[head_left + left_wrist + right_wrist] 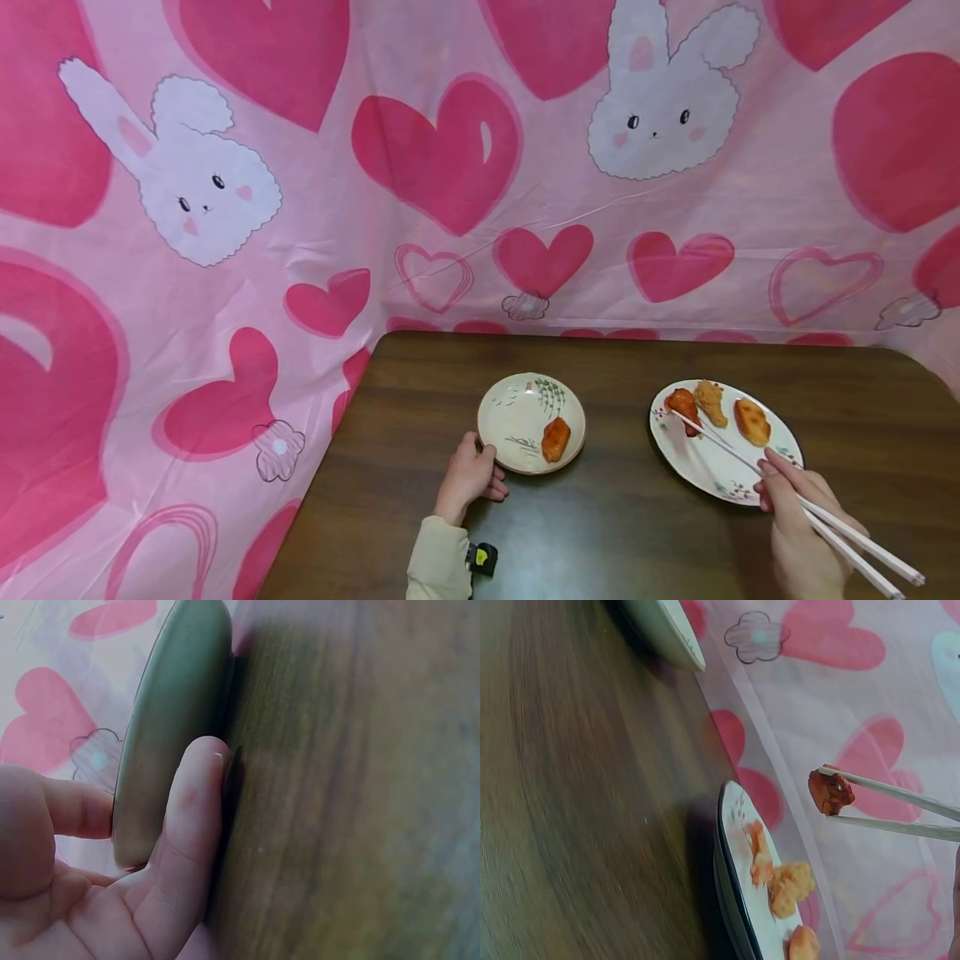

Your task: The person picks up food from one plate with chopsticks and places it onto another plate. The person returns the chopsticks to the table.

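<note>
Right hand (pixel 806 533): fingers gripped chopsticks (pixel 885 556) (pinched red morsel (pixel 830 792) hung above plate (pixel 712 471)!)
Left hand (pixel 468 479): fingers held the bowl's (pixel 513 421) edge

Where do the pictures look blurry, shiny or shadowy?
Left wrist view: the wooden tabletop looks blurry, especially toward the right; head view: a pale sheen shows below the bowl; right wrist view: a dark shadow lies beside the plate.
</note>
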### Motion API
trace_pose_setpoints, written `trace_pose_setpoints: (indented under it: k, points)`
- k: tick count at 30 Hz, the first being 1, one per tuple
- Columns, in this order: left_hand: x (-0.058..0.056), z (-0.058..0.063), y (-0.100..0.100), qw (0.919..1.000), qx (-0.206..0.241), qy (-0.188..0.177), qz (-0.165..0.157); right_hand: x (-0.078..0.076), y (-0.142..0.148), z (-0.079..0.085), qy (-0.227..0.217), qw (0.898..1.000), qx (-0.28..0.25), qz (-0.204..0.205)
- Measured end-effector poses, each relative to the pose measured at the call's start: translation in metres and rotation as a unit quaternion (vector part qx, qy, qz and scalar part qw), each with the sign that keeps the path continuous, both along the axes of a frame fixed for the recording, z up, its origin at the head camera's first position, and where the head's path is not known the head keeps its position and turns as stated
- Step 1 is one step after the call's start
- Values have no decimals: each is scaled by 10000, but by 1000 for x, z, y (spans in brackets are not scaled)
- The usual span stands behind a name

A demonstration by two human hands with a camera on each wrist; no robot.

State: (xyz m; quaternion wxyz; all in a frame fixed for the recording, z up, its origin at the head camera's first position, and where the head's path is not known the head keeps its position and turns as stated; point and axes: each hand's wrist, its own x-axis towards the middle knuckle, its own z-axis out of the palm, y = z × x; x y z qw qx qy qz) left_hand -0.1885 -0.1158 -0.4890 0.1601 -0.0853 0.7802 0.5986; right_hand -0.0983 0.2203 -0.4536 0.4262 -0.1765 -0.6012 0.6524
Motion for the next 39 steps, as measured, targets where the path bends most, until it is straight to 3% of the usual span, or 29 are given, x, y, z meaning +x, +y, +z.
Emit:
trace_pose_setpoints:
  k: [5, 8, 16, 20, 27, 31, 34, 39]
  points:
    - [0, 0, 0, 10000, 23, 14, 6, 2, 5, -1, 584, 9972, -470, 71]
    - [-1, -1, -1, 10000, 36, 50, 3, 3, 5, -1, 651, 9963, -555, 57]
    - [-1, -2, 0, 10000, -24, 28, 13, 10, 6, 4, -164, 9993, -302, -147]
    - [-1, -1, 1, 10000, -36, 6, 18, 11, 7, 4, -173, 9995, -278, -45]
    - [0, 1, 0, 10000, -37, -12, 42, 14, 14, -4, -647, 9970, -306, 311]
    - [0, 1, 1, 10000, -56, 15, 30, 16, 15, -7, -1281, 9911, -204, 292]
    - [0, 1, 0, 10000, -65, -6, 31, 18, 15, -11, -1764, 9835, 325, 254]
    - [1, 2, 0, 10000, -66, -8, 6, 20, 16, -13, -2158, 9712, 1002, 127]
